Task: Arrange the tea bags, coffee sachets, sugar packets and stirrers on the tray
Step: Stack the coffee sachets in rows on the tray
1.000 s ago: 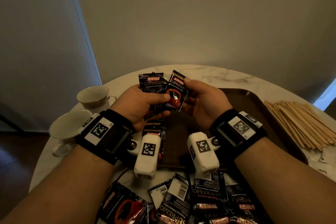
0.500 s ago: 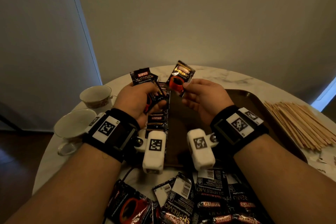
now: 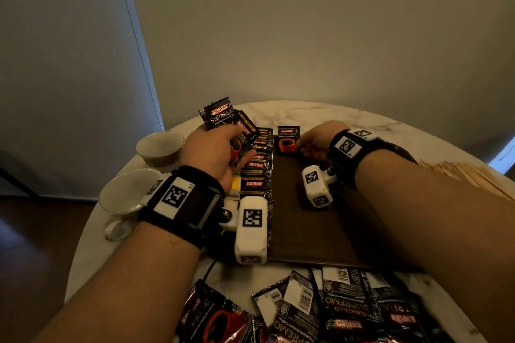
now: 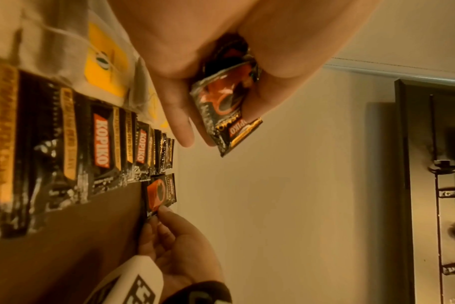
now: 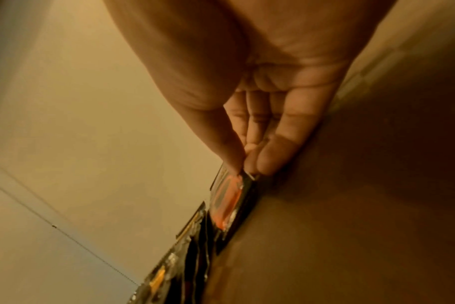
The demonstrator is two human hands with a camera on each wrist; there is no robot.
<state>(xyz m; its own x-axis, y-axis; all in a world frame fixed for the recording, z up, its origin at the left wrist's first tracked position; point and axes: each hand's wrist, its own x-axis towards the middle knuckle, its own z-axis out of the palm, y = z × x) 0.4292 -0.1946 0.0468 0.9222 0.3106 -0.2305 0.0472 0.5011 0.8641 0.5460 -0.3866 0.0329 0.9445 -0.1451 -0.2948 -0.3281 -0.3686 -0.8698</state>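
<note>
Right hand (image 3: 316,142) pinches the corner of one coffee sachet (image 3: 288,140) lying at the far end of the brown tray (image 3: 306,220). Left hand (image 3: 216,153) grips a few more sachets (image 3: 223,120), exact count hidden. An overlapping sachet row (image 3: 257,170) lies alongside. Two cups (image 3: 160,145) stand left; stirrers (image 3: 471,175) are partly blocked by the right forearm.

Looks like a home or hotel room: round marble-top table (image 3: 320,117) against plain wall (image 3: 306,36), porcelain teacups (image 3: 160,145), brown serving tray (image 3: 306,225), instant coffee sachets (image 3: 345,303), wooden stirrers (image 3: 468,178), dim warm lighting.
</note>
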